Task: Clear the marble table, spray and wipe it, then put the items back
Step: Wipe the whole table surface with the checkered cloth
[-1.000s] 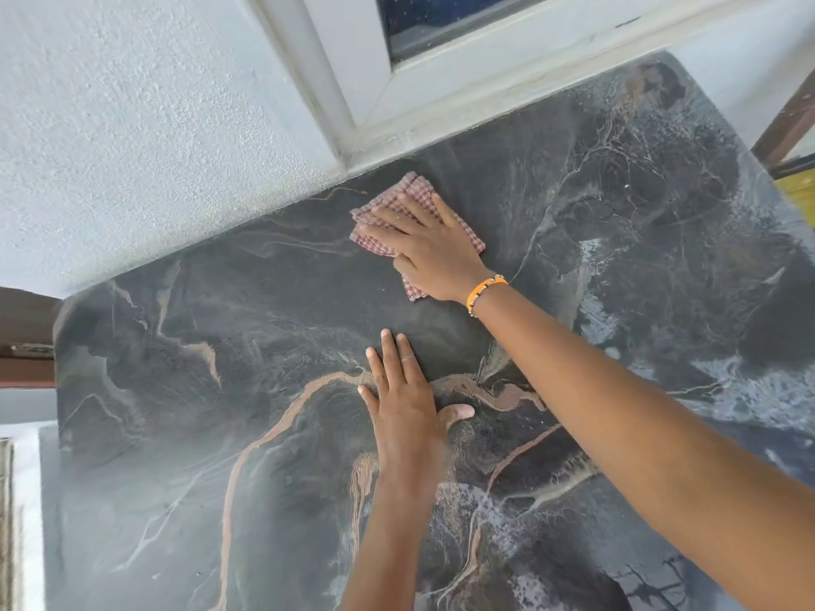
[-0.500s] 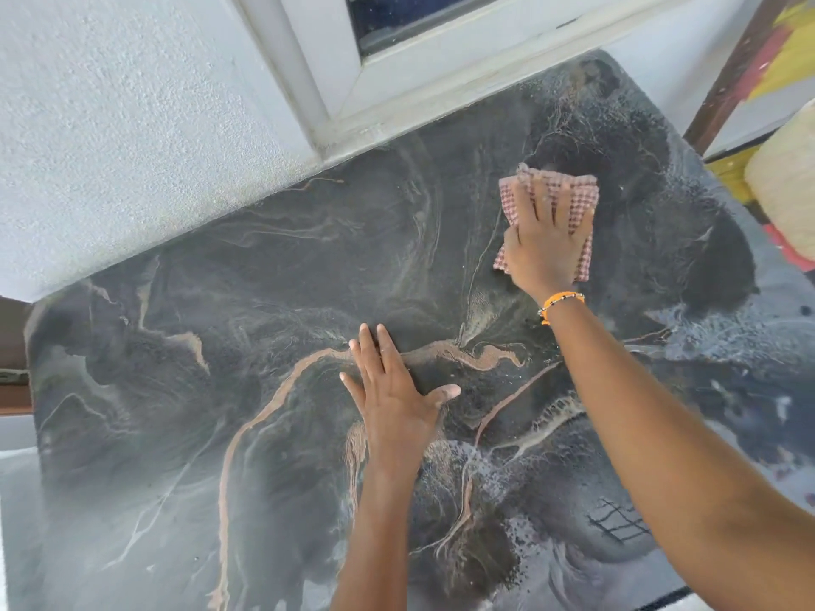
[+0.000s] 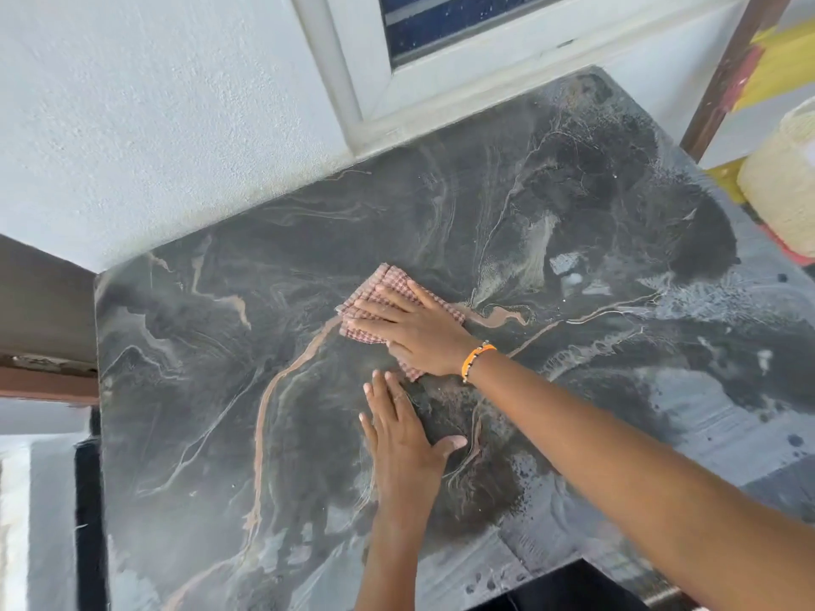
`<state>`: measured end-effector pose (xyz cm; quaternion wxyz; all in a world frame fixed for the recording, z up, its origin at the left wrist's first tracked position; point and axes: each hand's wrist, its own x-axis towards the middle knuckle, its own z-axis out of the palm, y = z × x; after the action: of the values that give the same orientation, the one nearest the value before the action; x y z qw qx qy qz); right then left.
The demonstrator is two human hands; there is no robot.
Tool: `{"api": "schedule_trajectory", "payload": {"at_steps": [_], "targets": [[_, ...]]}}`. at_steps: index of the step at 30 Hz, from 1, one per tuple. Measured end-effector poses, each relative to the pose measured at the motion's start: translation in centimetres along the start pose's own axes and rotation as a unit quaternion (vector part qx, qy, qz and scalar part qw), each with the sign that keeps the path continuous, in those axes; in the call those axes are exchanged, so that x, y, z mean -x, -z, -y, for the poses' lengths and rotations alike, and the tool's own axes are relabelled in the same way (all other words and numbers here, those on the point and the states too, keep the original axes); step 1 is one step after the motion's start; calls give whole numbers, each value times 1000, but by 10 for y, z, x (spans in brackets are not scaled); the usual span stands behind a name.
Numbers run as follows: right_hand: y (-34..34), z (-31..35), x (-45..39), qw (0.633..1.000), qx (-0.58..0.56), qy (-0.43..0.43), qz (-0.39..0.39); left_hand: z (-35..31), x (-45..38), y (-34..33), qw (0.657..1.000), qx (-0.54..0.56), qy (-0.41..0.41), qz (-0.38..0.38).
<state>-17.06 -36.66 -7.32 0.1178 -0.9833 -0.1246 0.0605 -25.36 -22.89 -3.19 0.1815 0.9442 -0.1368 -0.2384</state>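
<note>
The dark marble table (image 3: pixel 198 412) with orange and white veins fills the view, and nothing stands on it. My right hand (image 3: pixel 414 330), with an orange bracelet at the wrist, presses flat on a folded red-and-white checked cloth (image 3: pixel 377 287) near the middle of the top. The cloth shows beyond my fingertips and under my palm. My left hand (image 3: pixel 403 438) lies flat on the marble just below the cloth, fingers spread, holding nothing. Wet droplets speckle the marble at the lower right.
A white textured wall (image 3: pixel 154 116) and a white window frame (image 3: pixel 397 103) border the table's far edge. At the right edge stand a cream woven basket (image 3: pixel 789 187) and a brown post (image 3: pixel 727 72) with yellow behind it. A dark gap runs along the table's left side.
My right hand has slid the cloth from the far right of the table back to the middle left, close above my left hand. The left hand has stayed planted.
</note>
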Motion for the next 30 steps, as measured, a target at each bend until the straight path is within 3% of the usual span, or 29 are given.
{"api": "schedule_trajectory", "payload": {"at_steps": [4,9,15,21,26,28,30], "targets": [[10,-63,47,988,-12,-146,-45,1,6,-6,999,-20,-25,11],[23,-130,115,919,-32,-386,-74,4,9,-8,999,-40,-30,3],[9,-97,134,856,-71,-501,-106,4,7,-12,998,-60,-26,-13],[-4,-28,85,914,-48,-397,-77,4,6,-13,998,-54,-34,-27],[-9,5,63,988,-29,-154,-15,1,7,-15,997,-56,-30,-35],[-5,-10,79,998,-22,-60,2,-9,8,-18,999,-34,-18,-33],[-2,-37,102,1000,-2,-20,8,-30,7,-24,1000,-3,-9,-27]]}}
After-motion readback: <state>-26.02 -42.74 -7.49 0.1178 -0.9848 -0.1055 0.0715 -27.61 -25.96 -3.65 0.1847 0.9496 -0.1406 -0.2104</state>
